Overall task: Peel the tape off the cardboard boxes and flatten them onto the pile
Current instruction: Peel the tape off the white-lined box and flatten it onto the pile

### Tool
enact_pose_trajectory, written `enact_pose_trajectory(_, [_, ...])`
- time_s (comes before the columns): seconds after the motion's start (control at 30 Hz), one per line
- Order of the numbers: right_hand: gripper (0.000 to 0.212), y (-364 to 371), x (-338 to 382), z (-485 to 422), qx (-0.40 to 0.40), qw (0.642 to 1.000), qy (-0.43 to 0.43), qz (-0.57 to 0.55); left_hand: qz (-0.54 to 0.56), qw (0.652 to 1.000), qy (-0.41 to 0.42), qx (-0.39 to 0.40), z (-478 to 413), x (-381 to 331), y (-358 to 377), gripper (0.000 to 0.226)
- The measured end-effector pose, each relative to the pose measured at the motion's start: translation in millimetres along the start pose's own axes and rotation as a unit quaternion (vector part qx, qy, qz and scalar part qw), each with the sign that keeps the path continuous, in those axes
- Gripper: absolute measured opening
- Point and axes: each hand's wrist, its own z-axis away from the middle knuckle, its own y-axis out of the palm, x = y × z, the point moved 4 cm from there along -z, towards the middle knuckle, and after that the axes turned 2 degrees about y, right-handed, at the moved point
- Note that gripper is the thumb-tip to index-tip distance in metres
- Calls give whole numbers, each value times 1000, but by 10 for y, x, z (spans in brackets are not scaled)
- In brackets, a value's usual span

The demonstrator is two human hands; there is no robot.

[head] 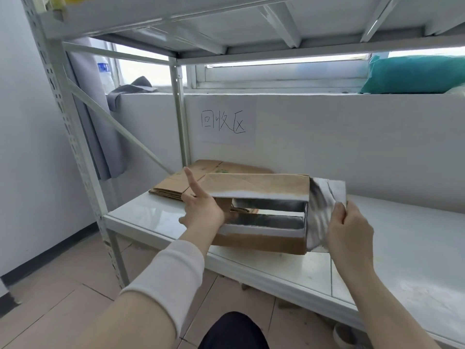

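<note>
foil-lined cardboard box [261,241] on lower shelf [141,215], open side toward camera, right hand [349,230] pinching its end flap [322,200], left hand [201,210] at left end, index straight, other fingers hidden, grip unclear, flattened pile [168,185] just behind

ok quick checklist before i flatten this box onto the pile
1. Grip: right hand pinches the flap: ok.
2. Hold of left hand on the box: cannot tell.
3. All tape off: cannot tell.
4. Near end open: ok.
5. Box flattened: not ok.
6. The pile lies flat on the shelf behind the box: ok.
</note>
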Motion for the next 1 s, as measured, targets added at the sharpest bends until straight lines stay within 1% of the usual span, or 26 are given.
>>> enact_pose_trajectory(0.1, [37,16,-25,66,-3,1000,-12,0,21,999,37,-10,8,52,3,128])
enact_pose_trajectory(0.17, [34,11,-74,65,-7,1000,-5,0,70,995,76,4,2,52,-24,122])
enact_pose_trajectory(0.27, [33,-23,-160,49,-10,1000,8,-7,166,978,119,32,36,85,-127,93])
enact_pose_trajectory(0.37, [23,-51,-211,98,-4,1000,2,-18,256,954,143,69,31,236,-185,58])
enact_pose_trajectory(0.43, [22,-20,-230,169,19,999,-13,-27,329,928,145,99,1,376,-160,46])
enact_pose_trajectory(0.53, [32,97,-342,297,65,997,-41,-20,478,864,93,128,4,570,-78,44])
enact_pose_trajectory(0.57, [33,137,-405,346,83,995,-53,-8,520,840,78,132,14,619,-62,43])
enact_pose_trajectory(0.63, [30,213,-549,447,129,988,-85,24,572,804,63,151,19,726,-22,38])
enact_pose_trajectory(0.73, [35,303,-762,596,210,969,-118,54,607,771,12,191,-18,962,38,40])
enact_pose_trajectory(0.83, [46,370,-875,704,284,938,-165,112,623,742,-34,246,-48,1173,93,62])
enact_pose_trajectory(0.87, [45,390,-880,724,297,929,-182,126,626,735,-47,255,-62,1228,98,67])
enact_pose_trajectory(0.93, [42,447,-863,735,319,910,-221,145,628,725,-53,277,-145,1362,82,70])
enact_pose_trajectory(0.97, [43,479,-853,734,332,901,-236,150,633,711,-56,302,-187,1418,78,73])
enact_pose_trajectory(1.0, [43,504,-843,730,340,895,-244,151,642,687,-61,335,-215,1460,78,79])
